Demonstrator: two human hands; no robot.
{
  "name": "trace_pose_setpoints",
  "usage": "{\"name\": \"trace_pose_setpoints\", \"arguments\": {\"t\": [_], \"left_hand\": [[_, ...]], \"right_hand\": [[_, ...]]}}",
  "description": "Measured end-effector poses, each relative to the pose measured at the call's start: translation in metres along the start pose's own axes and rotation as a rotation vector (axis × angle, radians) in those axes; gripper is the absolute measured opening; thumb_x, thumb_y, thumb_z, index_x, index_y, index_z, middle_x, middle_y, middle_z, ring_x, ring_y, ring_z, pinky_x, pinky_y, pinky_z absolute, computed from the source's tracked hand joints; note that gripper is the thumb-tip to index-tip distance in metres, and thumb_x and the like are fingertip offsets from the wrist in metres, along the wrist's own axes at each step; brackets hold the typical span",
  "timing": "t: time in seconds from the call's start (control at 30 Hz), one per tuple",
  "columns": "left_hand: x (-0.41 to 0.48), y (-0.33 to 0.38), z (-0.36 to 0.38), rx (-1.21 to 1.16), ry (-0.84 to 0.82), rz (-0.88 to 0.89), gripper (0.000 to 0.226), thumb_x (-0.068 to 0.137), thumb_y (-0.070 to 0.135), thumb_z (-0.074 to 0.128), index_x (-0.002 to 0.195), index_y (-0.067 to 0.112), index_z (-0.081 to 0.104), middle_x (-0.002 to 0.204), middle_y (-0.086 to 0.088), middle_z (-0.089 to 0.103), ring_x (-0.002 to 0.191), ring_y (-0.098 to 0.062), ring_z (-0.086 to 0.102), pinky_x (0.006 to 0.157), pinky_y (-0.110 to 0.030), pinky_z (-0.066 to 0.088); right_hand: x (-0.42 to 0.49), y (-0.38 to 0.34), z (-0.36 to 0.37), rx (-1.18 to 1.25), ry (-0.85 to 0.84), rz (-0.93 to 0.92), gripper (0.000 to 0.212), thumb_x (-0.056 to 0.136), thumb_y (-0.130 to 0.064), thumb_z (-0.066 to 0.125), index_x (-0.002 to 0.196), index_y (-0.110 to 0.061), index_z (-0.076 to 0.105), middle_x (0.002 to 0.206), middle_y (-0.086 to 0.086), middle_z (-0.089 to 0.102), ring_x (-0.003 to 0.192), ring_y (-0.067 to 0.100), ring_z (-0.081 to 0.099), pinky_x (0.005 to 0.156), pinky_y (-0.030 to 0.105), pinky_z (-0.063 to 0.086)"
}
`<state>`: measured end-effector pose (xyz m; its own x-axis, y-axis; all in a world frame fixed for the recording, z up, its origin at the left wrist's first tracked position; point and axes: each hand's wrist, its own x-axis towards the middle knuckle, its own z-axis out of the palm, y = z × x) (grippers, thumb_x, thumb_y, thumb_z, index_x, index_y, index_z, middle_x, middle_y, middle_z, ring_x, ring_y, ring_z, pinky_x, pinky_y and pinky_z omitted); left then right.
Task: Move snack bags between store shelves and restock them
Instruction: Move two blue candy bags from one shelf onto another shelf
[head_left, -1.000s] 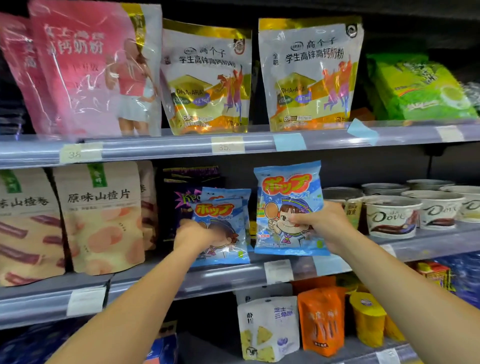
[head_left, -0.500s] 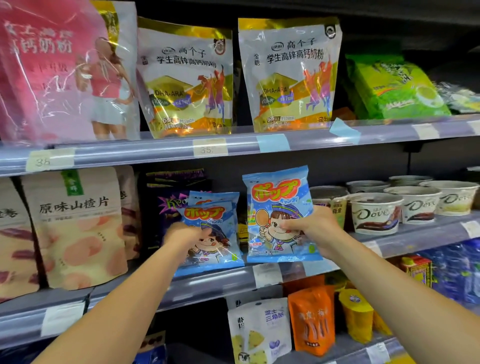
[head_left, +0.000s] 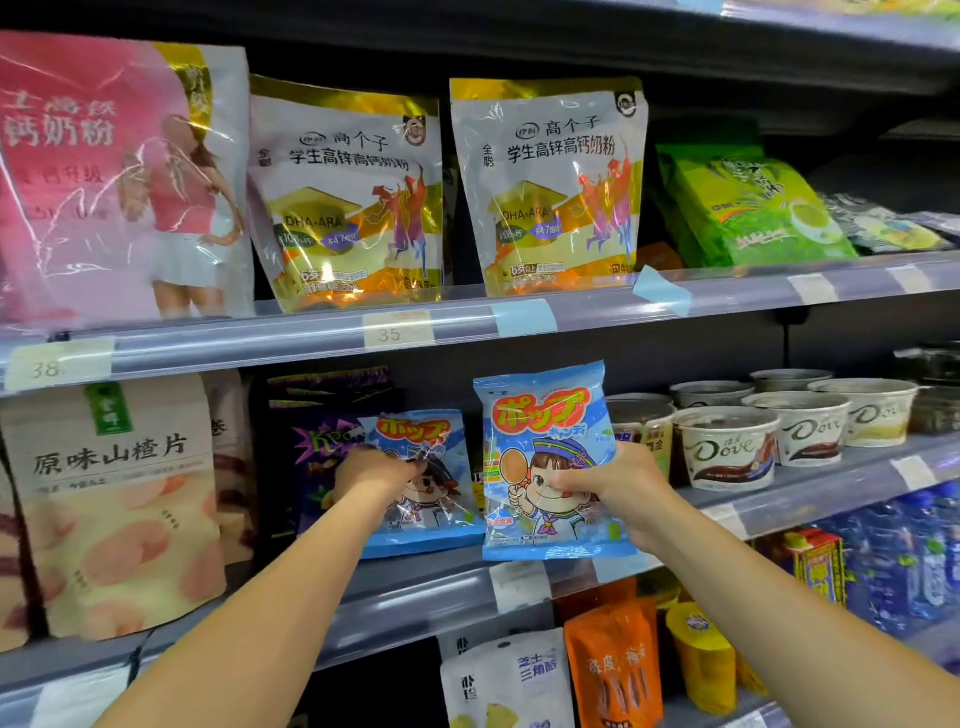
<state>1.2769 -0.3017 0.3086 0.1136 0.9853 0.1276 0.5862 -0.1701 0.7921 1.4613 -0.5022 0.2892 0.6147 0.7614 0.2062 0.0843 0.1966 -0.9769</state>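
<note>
Two blue candy bags with a cartoon child stand at the middle shelf (head_left: 441, 597). My left hand (head_left: 376, 474) grips the left blue bag (head_left: 431, 488) at its upper left, and the bag's bottom edge rests on the shelf. My right hand (head_left: 618, 491) holds the right blue bag (head_left: 545, 457) by its right side, thumb on the front. That bag is upright, in front of the shelf edge, slightly nearer to me than the left one.
Dark purple snack bags (head_left: 317, 441) stand behind the left bag, beige hawthorn bags (head_left: 114, 499) further left. Dove cups (head_left: 727, 447) fill the shelf to the right. Gold milk powder pouches (head_left: 550, 187) stand on the upper shelf (head_left: 519, 317). Orange and white bags (head_left: 613, 665) sit below.
Both hands with their blue bags sit a little lower and more apart than a second ago; the camera view shifted left and then up. Both grips are unchanged.
</note>
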Motion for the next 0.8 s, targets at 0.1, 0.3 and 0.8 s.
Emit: {"name": "trace_pose_setpoints", "arguments": {"t": [0.1,0.3,0.8], "left_hand": [[-0.001,0.000,-0.001,-0.093,-0.078,-0.009,0.083,0.074,0.047,0.080,0.135,0.001,0.050,0.107,-0.009,0.069,0.078,-0.022,0.064,0.055,-0.027,0.051],[-0.006,0.006,-0.010,-0.397,-0.108,0.035,0.052,0.075,0.023,0.085,0.118,0.007,0.059,0.124,-0.012,0.064,0.102,-0.026,0.060,0.077,-0.037,0.052],[-0.098,-0.029,-0.083,-0.565,0.025,0.061,0.056,0.051,0.017,0.096,0.095,-0.004,0.069,0.093,-0.019,0.075,0.083,-0.033,0.073,0.078,-0.052,0.059]], "right_hand": [[-0.001,0.001,-0.004,0.004,0.007,-0.002,0.032,0.065,-0.002,0.088,0.091,-0.011,0.071,0.077,0.002,0.078,0.069,0.021,0.076,0.052,0.032,0.059],[-0.001,0.001,-0.006,0.012,-0.014,0.007,0.030,0.066,-0.005,0.088,0.089,-0.012,0.071,0.076,0.000,0.078,0.068,0.019,0.076,0.051,0.030,0.058],[-0.025,0.001,-0.004,0.088,-0.246,0.007,0.034,0.065,-0.008,0.089,0.095,-0.011,0.072,0.083,0.005,0.079,0.074,0.023,0.077,0.064,0.042,0.063]]}}
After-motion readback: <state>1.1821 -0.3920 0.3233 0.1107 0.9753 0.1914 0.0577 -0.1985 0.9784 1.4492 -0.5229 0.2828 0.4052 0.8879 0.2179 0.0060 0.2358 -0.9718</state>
